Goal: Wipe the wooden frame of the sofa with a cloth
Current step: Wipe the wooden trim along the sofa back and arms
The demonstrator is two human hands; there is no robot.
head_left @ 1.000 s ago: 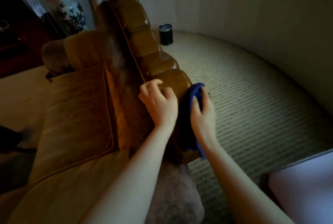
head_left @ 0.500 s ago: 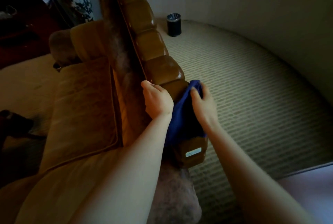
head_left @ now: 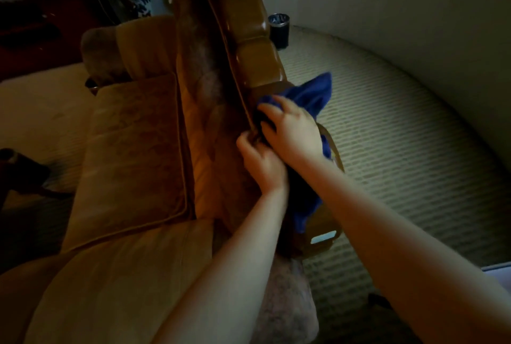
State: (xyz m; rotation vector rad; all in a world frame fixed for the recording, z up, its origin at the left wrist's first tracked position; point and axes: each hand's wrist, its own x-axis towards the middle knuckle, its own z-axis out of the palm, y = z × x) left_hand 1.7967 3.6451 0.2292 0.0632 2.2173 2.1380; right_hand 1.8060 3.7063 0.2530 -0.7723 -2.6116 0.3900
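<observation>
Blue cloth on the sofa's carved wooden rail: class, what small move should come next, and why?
Probably slide the right hand, pressing the blue cloth, farther up the carved wooden rail. The scalloped sections beyond the cloth lie uncovered, while the left hand rests at the rail's inner edge.

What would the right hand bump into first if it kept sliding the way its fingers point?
Probably more of the blue cloth bunched ahead of the right hand, then the sofa's carved wooden frame beyond it. Depth is hard to judge from this one view.
</observation>
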